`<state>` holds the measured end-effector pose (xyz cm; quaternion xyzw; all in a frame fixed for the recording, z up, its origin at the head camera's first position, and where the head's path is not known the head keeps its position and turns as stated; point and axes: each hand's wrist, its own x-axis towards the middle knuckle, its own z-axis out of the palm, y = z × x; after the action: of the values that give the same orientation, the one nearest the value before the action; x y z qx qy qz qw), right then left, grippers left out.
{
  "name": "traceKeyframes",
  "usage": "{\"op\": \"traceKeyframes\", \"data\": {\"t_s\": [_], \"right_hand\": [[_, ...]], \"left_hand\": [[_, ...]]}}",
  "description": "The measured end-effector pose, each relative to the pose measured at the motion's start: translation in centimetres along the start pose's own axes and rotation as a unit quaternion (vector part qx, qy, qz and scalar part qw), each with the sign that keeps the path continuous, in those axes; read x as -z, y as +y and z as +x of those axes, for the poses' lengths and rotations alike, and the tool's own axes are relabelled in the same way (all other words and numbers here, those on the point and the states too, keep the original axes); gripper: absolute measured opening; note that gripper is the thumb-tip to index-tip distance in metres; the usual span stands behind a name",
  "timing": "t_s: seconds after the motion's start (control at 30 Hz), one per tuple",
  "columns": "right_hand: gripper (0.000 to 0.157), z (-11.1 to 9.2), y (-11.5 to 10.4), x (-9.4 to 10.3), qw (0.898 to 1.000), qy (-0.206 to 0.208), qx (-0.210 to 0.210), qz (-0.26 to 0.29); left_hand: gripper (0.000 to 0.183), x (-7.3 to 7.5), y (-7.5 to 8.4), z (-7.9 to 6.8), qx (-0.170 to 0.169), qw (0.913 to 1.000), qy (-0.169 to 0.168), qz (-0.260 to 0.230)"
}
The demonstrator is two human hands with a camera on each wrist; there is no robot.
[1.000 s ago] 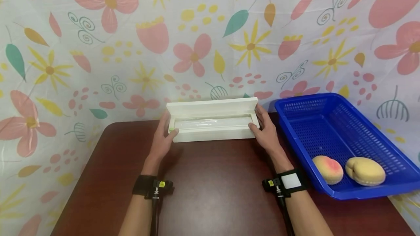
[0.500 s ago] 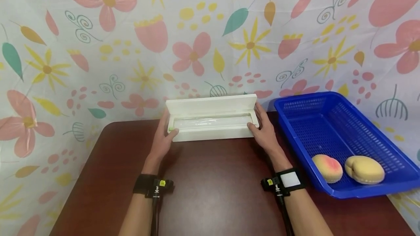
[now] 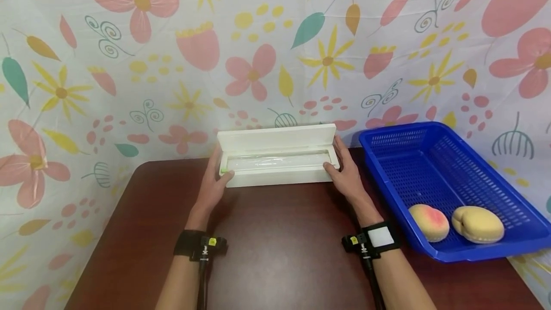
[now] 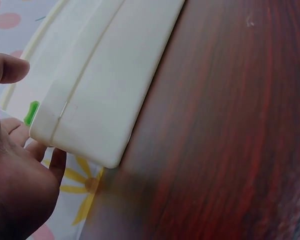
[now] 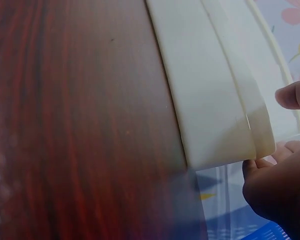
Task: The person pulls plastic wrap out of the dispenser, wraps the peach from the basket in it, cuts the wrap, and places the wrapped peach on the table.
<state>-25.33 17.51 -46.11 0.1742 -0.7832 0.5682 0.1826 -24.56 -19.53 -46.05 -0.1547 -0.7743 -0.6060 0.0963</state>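
Note:
A long white plastic wrap dispenser point(image 3: 280, 177) lies at the table's far edge. Its lid point(image 3: 277, 138) stands raised at the back, and a roll of clear film point(image 3: 277, 162) shows inside. A green piece point(image 4: 31, 113) sits at the left end. My left hand point(image 3: 211, 186) grips that end, thumb over the top edge, fingers around the side and partly hidden behind. At the opposite end my right hand point(image 3: 348, 176) holds on likewise, its thumb on the top rim. Both wrist views show the dispenser's smooth front on the wood.
To the right, a blue plastic basket point(image 3: 398, 204) stands close to my right forearm. Inside it are a peach-like item point(image 3: 429, 223) and a yellow mango-like item point(image 3: 478, 224). Behind the brown table point(image 3: 275, 248) hangs a flowered cloth point(image 3: 258, 27).
The dispenser's lid stands slightly higher than a second ago. Both hands keep their places at the dispenser's ends.

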Motion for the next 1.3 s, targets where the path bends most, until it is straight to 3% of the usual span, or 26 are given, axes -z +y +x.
{"op": "traceKeyframes", "data": {"t_s": [0.5, 1.3], "right_hand": [[0.081, 0.13, -0.31, 0.26, 0.999, -0.002, -0.031, -0.036], [0.083, 0.22, -0.12, -0.12, 0.998, -0.011, -0.064, -0.022]], "left_hand": [[0.079, -0.14, -0.2, 0.63, -0.011, 0.9998, -0.009, -0.018], [0.079, -0.11, -0.89, 0.51, -0.011, 0.9998, -0.015, -0.011]]}}
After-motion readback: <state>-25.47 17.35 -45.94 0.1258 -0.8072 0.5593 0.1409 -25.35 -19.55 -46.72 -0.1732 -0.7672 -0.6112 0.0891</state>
